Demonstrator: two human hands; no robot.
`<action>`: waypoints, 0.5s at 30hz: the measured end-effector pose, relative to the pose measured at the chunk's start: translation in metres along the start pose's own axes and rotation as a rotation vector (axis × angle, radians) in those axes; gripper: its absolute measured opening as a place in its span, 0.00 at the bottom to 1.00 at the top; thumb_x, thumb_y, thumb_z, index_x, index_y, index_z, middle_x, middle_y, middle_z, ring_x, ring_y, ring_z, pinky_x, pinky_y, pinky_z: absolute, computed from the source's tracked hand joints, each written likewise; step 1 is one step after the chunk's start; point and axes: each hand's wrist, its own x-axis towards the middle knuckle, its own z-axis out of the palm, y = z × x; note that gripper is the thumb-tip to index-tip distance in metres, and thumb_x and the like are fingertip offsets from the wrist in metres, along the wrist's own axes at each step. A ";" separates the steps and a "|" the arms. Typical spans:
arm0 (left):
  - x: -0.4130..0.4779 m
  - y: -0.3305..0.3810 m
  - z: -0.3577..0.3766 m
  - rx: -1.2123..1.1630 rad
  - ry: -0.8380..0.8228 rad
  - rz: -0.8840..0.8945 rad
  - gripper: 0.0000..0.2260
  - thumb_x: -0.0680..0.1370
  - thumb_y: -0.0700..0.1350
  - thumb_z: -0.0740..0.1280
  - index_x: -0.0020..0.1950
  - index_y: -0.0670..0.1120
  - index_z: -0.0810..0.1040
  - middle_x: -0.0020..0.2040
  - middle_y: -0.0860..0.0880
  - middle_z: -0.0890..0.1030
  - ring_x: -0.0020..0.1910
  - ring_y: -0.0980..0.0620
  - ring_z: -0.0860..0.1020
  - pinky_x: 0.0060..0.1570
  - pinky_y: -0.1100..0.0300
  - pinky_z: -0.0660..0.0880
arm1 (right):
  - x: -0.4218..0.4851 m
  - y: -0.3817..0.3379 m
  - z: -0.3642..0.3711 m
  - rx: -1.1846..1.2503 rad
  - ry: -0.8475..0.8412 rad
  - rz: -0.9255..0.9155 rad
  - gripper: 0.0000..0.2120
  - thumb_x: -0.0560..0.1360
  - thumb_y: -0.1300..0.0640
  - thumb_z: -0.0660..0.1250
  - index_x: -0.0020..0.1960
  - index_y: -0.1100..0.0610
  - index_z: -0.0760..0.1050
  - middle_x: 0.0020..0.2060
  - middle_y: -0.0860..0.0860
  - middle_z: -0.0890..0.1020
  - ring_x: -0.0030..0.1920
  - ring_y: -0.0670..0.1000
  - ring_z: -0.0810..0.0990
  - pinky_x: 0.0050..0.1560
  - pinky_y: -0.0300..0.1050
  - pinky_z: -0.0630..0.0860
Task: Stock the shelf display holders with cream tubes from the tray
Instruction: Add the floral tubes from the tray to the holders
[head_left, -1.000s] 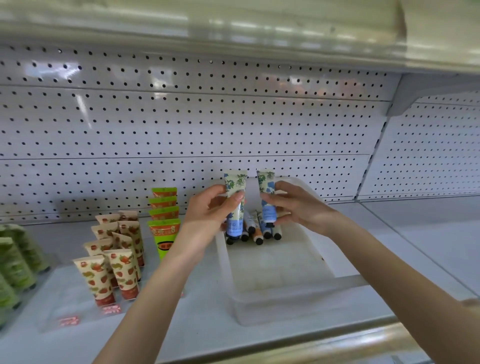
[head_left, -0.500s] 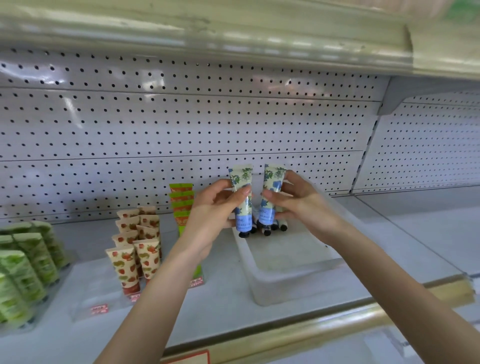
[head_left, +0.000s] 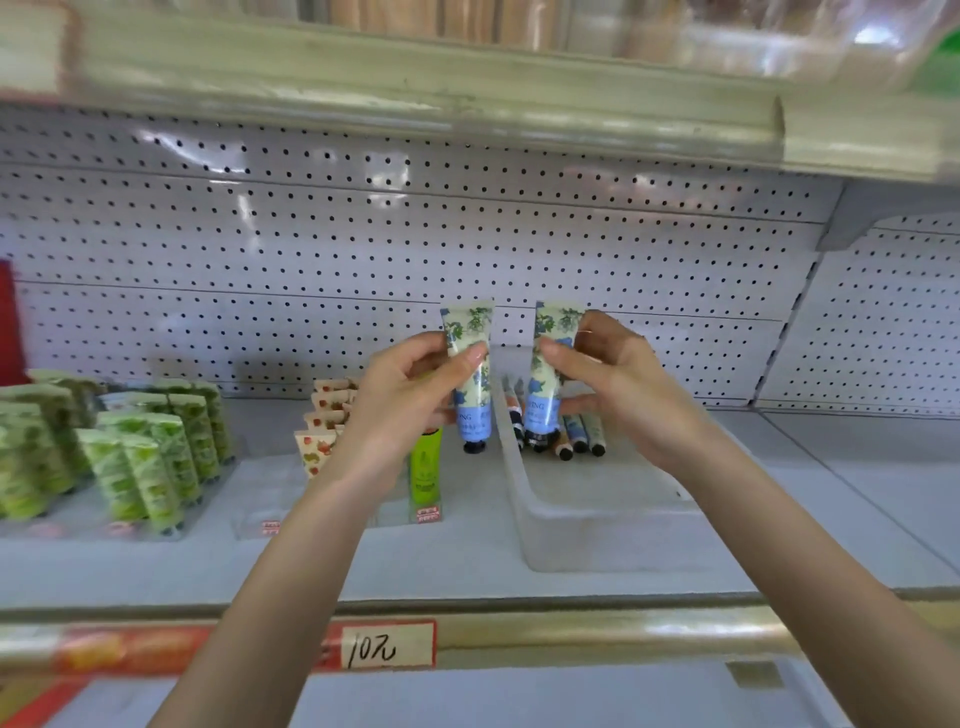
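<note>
My left hand (head_left: 410, 395) grips a blue floral cream tube (head_left: 470, 374), upright with its black cap down, just left of the tray. My right hand (head_left: 613, 384) holds a second blue floral tube (head_left: 548, 384) upright over the tray's back left corner. The translucent white tray (head_left: 582, 525) sits on the shelf, with several more tubes (head_left: 576, 434) lying at its far end, partly hidden by my right hand. Clear display holders (head_left: 260, 519) stand on the shelf to the left of the tray.
Strawberry-print tubes (head_left: 322, 431) and bright green tubes (head_left: 426, 473) stand in holders behind my left forearm. Rows of green leafy tubes (head_left: 135, 457) fill the holders at far left. The white pegboard (head_left: 467, 249) backs the shelf. A "10" price label (head_left: 384, 647) sits on the front rail.
Both hands have lifted the two blue tubes up from the tray's far end and moved them apart. My view has shifted left, bringing more of the green tubes into sight.
</note>
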 end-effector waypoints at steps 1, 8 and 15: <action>-0.005 0.002 -0.001 -0.001 0.016 0.003 0.03 0.75 0.44 0.68 0.48 0.47 0.79 0.36 0.55 0.81 0.34 0.60 0.79 0.36 0.64 0.79 | -0.002 -0.003 0.002 0.001 -0.020 -0.005 0.13 0.75 0.57 0.67 0.56 0.62 0.73 0.51 0.61 0.78 0.46 0.51 0.81 0.39 0.43 0.79; -0.037 0.007 -0.016 -0.012 0.077 -0.031 0.09 0.75 0.43 0.68 0.54 0.42 0.78 0.43 0.48 0.81 0.41 0.55 0.80 0.36 0.60 0.80 | -0.014 -0.008 0.023 0.032 -0.108 0.022 0.17 0.74 0.56 0.69 0.55 0.66 0.69 0.46 0.58 0.75 0.45 0.50 0.77 0.37 0.44 0.80; -0.044 0.009 -0.049 0.009 0.085 -0.021 0.05 0.74 0.43 0.69 0.49 0.47 0.79 0.44 0.49 0.81 0.41 0.56 0.81 0.35 0.59 0.79 | -0.012 -0.013 0.058 0.077 -0.186 0.030 0.18 0.75 0.56 0.67 0.57 0.69 0.69 0.43 0.54 0.80 0.40 0.46 0.82 0.35 0.44 0.79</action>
